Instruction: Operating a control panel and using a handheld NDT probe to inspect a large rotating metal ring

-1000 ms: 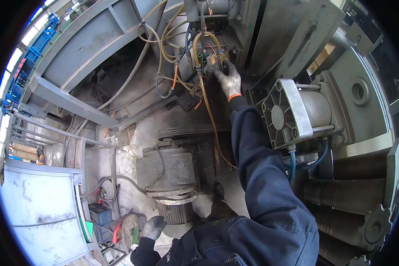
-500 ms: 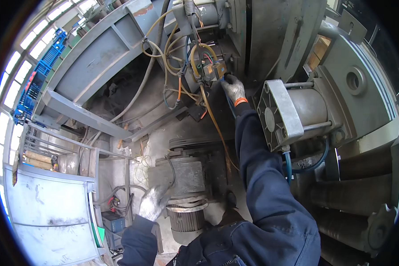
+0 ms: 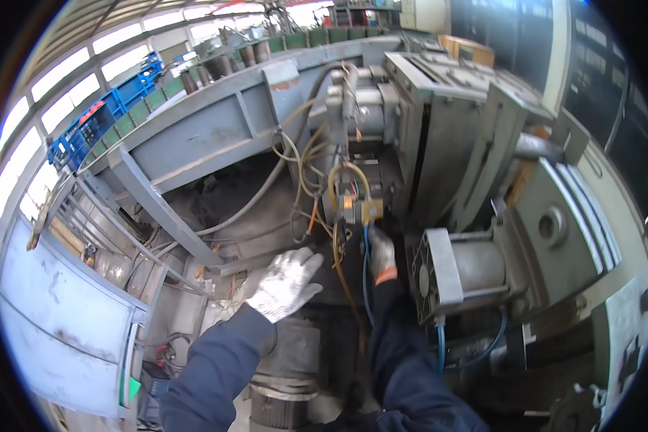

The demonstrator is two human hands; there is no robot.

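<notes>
My left hand (image 3: 288,284), in a white work glove, hangs above the grey electric motor (image 3: 288,353) with its fingers stretched out and nothing in them. My right hand (image 3: 384,258), gloved with an orange cuff and dark fingertips, is up at the small brass-coloured valve block (image 3: 371,211). Its fingers look drawn together just below the block, but what they pinch is hidden. A thin blue air hose (image 3: 368,277) runs down from the block, close along the left side of that hand. A yellowish hose (image 3: 333,194) loops around the block.
Right of my right arm stands a grey pneumatic cylinder (image 3: 443,270) with blue hoses. A grey steel frame (image 3: 201,137) curves across the far left. A cable (image 3: 255,198) hangs beneath it. At near left is a pale metal cabinet (image 3: 65,317).
The view has tilted up, showing more of the far hall. My left hand has risen from beside the motor and moved forward to the right. My right hand stays at the valve block.
</notes>
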